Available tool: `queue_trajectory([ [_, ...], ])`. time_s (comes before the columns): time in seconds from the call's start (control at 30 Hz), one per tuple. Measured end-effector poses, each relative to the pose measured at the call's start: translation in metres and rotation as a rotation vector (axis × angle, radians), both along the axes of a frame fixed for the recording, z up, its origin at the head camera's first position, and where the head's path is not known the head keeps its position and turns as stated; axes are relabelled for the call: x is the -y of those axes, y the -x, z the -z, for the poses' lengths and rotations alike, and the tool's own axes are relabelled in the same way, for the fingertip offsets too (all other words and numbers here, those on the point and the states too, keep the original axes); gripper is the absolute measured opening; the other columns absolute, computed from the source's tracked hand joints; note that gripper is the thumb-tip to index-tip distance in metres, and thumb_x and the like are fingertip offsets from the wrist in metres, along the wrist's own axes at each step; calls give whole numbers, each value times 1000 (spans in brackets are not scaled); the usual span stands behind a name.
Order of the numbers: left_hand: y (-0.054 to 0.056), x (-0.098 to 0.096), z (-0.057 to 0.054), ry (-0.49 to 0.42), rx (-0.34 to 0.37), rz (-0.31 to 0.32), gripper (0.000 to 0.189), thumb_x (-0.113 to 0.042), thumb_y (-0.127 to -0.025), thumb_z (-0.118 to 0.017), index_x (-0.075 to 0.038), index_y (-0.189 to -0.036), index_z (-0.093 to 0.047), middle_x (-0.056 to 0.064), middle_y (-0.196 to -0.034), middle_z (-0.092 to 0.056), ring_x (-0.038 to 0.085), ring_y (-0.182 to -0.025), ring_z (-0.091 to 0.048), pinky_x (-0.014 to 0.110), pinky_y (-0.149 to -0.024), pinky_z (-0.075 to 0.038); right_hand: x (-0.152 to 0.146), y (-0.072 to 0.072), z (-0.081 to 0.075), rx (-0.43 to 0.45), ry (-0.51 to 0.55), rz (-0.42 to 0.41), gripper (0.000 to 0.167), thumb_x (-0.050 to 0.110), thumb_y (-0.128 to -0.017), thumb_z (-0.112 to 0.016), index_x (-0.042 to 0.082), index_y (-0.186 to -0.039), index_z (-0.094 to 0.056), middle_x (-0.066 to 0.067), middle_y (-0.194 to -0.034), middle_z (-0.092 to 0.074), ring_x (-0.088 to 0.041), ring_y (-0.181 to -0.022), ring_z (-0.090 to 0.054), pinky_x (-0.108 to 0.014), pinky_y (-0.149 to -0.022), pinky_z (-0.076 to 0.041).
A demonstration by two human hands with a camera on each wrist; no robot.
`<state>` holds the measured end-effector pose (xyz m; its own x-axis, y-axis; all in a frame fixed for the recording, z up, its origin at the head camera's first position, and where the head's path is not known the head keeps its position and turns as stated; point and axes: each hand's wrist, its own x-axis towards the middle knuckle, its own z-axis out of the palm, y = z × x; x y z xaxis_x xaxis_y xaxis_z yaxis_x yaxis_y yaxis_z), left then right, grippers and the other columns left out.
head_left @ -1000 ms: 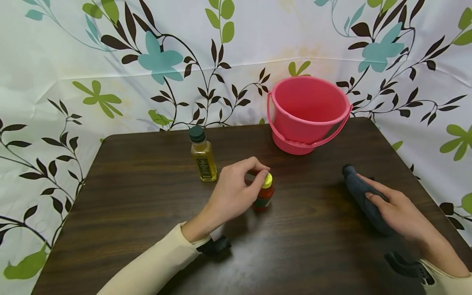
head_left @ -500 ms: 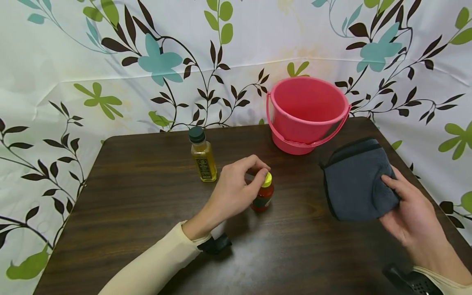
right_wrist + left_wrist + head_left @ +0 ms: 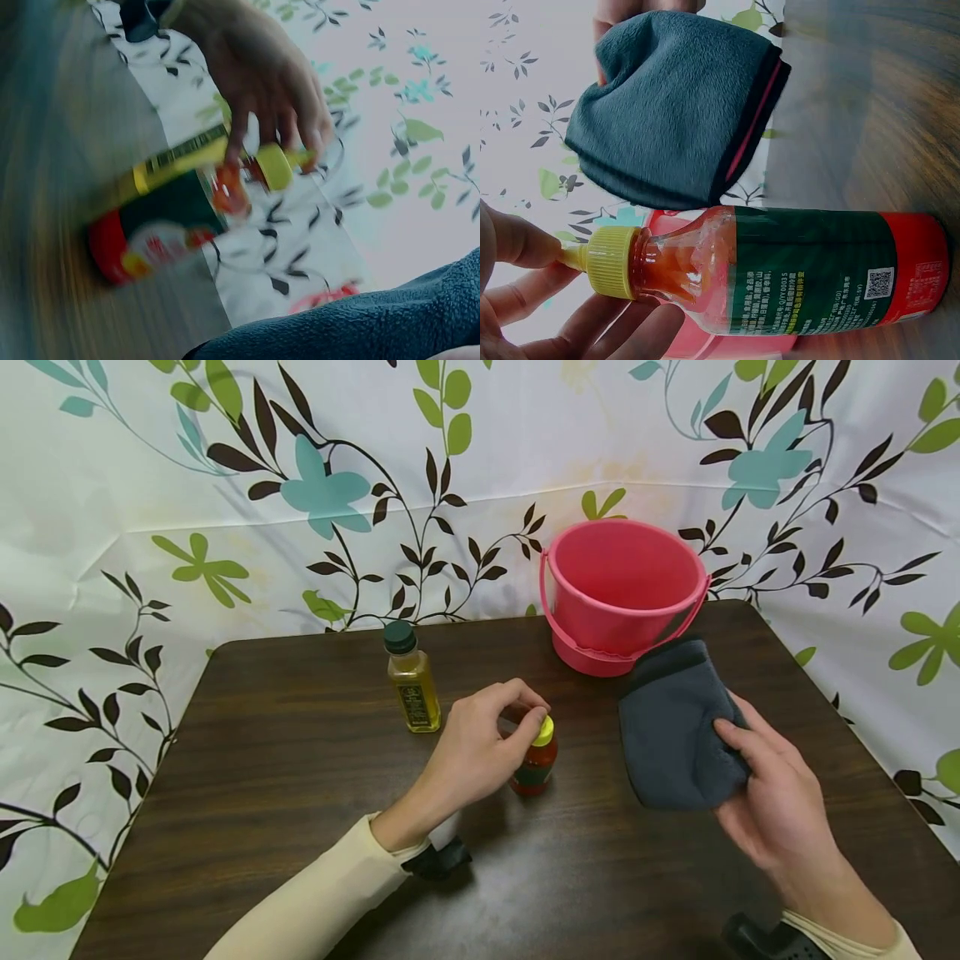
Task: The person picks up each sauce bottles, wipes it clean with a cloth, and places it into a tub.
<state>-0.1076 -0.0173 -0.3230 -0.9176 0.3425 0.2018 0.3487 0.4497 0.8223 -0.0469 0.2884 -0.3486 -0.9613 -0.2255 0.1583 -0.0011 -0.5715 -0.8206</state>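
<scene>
My left hand [image 3: 476,747] pinches the yellow tip of a sauce bottle [image 3: 536,770], which stands upright on the table. In the left wrist view the squeeze bottle [image 3: 810,270] shows red sauce, a ribbed yellow cap and a dark green label; thumb and fingertips are at the nozzle. My right hand [image 3: 780,806] grips a folded dark blue-grey cloth [image 3: 671,739] by its right side, thumb on top. The cloth is held above the table, to the right of the sauce bottle. Its dark edging with a pink line shows in the left wrist view.
An oil bottle [image 3: 414,689] with a dark green cap stands to the left of the sauce bottle. A pink bucket [image 3: 615,631] with its handle down is at the back right of the wooden table [image 3: 285,793]. Behind hangs a leaf-patterned curtain [image 3: 480,477].
The right hand has lifted the cloth, turned it broad side to view and moved it left toward the sauce bottle. The left hand has kept its place on the bottle tip.
</scene>
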Motion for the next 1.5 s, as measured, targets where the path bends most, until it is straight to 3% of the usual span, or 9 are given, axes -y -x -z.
queue_trajectory([
  [0.13,-1,0,0,-1,0,-2,7,-20,-102,-69,-17,-106,-74,-3,-104,-77,11,-91,-71,28,-80,-62,26,1,-3,38,-96,45,50,14,-117,-30,15,-166,-32,-6,-172,-21,-11,-149,-48,-32,-110,-54],
  [0.27,-3,0,0,-9,-8,-4,5,-19,-101,-69,-17,-104,-73,-3,-102,-77,10,-88,-71,26,-79,-62,54,2,-8,89,-201,75,49,19,-116,-37,18,-165,-36,-4,-171,-29,-10,-148,-49,-30,-107,-56],
  [0.6,-2,-1,1,-19,-32,-19,6,-18,-100,-70,-17,-95,-70,-3,-94,-75,8,-81,-73,24,-74,-62,105,1,-16,149,-345,-25,53,25,-115,-44,26,-167,-34,0,-173,-26,-21,-152,-38,-25,-104,-55],
  [0.83,-1,-1,3,-18,-44,-32,7,-17,-100,-69,-19,-93,-69,-4,-95,-75,9,-85,-72,25,-71,-61,118,2,-18,134,-395,-17,52,24,-114,-46,31,-165,-39,3,-173,-28,-26,-155,-29,-22,-107,-50],
  [1.2,1,-1,7,-37,-63,-26,8,-17,-99,-67,-20,-92,-69,-6,-94,-72,7,-87,-69,32,-73,-61,123,12,-9,123,-509,-18,59,19,-111,-54,28,-166,-35,1,-171,-33,-28,-156,-33,-19,-109,-50],
  [1.5,-1,-1,6,-5,-51,-7,6,-21,-101,-67,-21,-96,-69,-5,-92,-67,8,-77,-63,28,-68,-54,124,19,4,230,-483,13,49,25,-114,-46,23,-162,-42,-6,-156,-45,-22,-131,-46,-24,-90,-55],
])
